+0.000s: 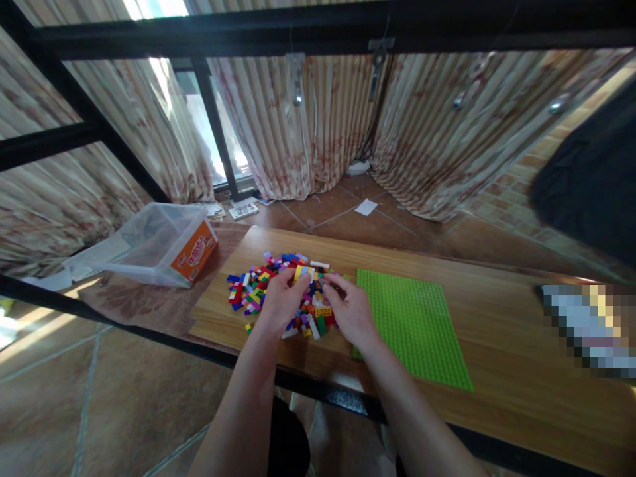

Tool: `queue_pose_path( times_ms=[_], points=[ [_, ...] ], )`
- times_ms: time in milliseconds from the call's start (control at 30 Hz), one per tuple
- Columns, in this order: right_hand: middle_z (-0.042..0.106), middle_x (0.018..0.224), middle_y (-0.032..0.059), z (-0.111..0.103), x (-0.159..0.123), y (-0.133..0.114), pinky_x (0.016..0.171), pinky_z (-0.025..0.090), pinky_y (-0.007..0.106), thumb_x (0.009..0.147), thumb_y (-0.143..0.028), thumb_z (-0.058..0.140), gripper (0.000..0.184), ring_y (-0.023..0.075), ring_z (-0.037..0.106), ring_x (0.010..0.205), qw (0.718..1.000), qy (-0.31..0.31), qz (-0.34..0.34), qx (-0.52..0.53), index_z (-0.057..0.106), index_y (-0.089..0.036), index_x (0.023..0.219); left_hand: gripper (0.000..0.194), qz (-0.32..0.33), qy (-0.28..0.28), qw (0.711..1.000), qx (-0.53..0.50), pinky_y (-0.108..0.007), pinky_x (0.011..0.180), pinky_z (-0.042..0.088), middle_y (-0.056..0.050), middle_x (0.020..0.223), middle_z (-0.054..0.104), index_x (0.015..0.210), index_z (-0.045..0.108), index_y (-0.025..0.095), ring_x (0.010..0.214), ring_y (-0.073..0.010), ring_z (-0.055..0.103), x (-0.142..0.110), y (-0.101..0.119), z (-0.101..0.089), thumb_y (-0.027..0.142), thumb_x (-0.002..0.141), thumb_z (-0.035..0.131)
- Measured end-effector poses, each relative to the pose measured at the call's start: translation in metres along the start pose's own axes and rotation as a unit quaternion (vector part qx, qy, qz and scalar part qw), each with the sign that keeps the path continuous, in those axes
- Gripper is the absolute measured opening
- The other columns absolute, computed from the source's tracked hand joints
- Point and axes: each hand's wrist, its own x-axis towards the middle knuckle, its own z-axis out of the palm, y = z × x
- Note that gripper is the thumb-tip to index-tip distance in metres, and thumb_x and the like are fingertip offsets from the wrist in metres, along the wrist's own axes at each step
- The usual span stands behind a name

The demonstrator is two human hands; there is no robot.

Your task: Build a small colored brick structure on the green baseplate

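Above a pile of loose toy building bricks (256, 291), my left hand (284, 299) pinches a yellow building brick (299, 272) between thumb and fingers. A light-coloured piece shows at its right end, by the thumb tip. My right hand (352, 310) hovers at the pile's right side, its thumb and fingertips bent close together; whether a small piece is between them is too small to make out. Below its fingers lies another yellow brick (323, 311) with the pile. To the right of my right hand, a green studded baseplate (415, 324) lies flat on the wooden table.
The wooden table (501, 331) has a dark front edge. A clear plastic bin (149, 245) with an orange label stands on a brown mat at the left. A pixelated patch (586, 324) covers something at the right. Black metal bars (223, 33) cross above, before curtains.
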Motion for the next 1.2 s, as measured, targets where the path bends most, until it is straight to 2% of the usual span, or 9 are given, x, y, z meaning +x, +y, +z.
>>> queue_pose_path(
  times_ms=[167, 300, 433, 567, 733, 900, 1200],
  points=[
    [0.075, 0.089, 0.0070, 0.001, 0.001, -0.007, 0.063, 0.056, 0.031, 0.080, -0.043, 0.062, 0.036, 0.0182, 0.068, 0.069, 0.995, 0.026, 0.031, 0.093, 0.073, -0.018, 0.104, 0.024, -0.006, -0.057, 0.998, -0.028, -0.023, 0.059, 0.042, 0.000, 0.068, 0.062, 0.082, 0.069, 0.015, 0.063, -0.0135, 0.056, -0.003, 0.003, 0.005, 0.037, 0.073, 0.069],
    [0.074, 0.082, 0.0049, 0.002, 0.002, -0.008, 0.063, 0.055, 0.030, 0.073, -0.042, 0.068, 0.034, 0.0178, 0.066, 0.067, 0.990, 0.041, 0.045, 0.126, 0.073, -0.018, 0.096, 0.028, -0.003, -0.092, 0.994, -0.057, -0.023, 0.060, 0.043, 0.001, 0.067, 0.062, 0.086, 0.070, 0.014, 0.064, -0.0134, 0.056, -0.006, 0.005, 0.008, 0.037, 0.072, 0.072],
    [0.074, 0.081, 0.0041, 0.002, 0.003, -0.005, 0.066, 0.053, 0.031, 0.073, -0.039, 0.070, 0.028, 0.0181, 0.066, 0.070, 0.992, 0.036, 0.025, 0.116, 0.073, -0.018, 0.092, 0.027, -0.007, -0.086, 0.995, -0.049, -0.021, 0.053, 0.038, 0.001, 0.066, 0.060, 0.085, 0.071, 0.014, 0.057, -0.0104, 0.050, -0.007, 0.009, 0.008, 0.038, 0.074, 0.071],
    [0.074, 0.082, 0.0041, 0.001, 0.003, -0.003, 0.069, 0.052, 0.031, 0.076, -0.034, 0.069, 0.023, 0.0181, 0.066, 0.072, 0.996, 0.031, -0.010, 0.088, 0.073, -0.019, 0.092, 0.026, -0.010, -0.072, 0.996, -0.055, -0.021, 0.051, 0.036, 0.001, 0.064, 0.058, 0.076, 0.068, 0.015, 0.055, -0.0100, 0.048, -0.008, 0.010, 0.008, 0.041, 0.075, 0.070],
    [0.075, 0.083, 0.0039, -0.002, 0.000, -0.007, 0.070, 0.051, 0.030, 0.079, -0.032, 0.065, 0.017, 0.0181, 0.067, 0.073, 0.998, 0.044, -0.031, 0.023, 0.073, -0.020, 0.088, 0.027, -0.026, -0.054, 0.995, -0.074, -0.022, 0.054, 0.040, 0.001, 0.064, 0.058, 0.070, 0.065, 0.016, 0.060, -0.0121, 0.053, -0.006, 0.008, 0.011, 0.042, 0.074, 0.071],
    [0.076, 0.084, 0.0046, -0.005, -0.001, -0.011, 0.069, 0.050, 0.031, 0.081, -0.031, 0.063, 0.016, 0.0186, 0.066, 0.073, 0.997, 0.058, -0.036, -0.028, 0.074, -0.020, 0.087, 0.020, -0.059, -0.041, 0.992, -0.107, -0.022, 0.056, 0.043, 0.000, 0.070, 0.064, 0.074, 0.068, 0.016, 0.065, -0.0128, 0.058, -0.007, 0.012, 0.013, 0.036, 0.071, 0.070],
    [0.076, 0.085, 0.0057, -0.006, -0.001, -0.013, 0.071, 0.051, 0.031, 0.083, -0.030, 0.060, 0.019, 0.0197, 0.068, 0.078, 0.997, 0.064, -0.041, -0.019, 0.075, -0.020, 0.085, 0.025, -0.097, -0.047, 0.968, -0.226, -0.024, 0.063, 0.052, -0.004, 0.072, 0.069, 0.080, 0.069, 0.012, 0.069, -0.0155, 0.067, -0.010, 0.020, 0.008, 0.029, 0.064, 0.080]
  ],
)
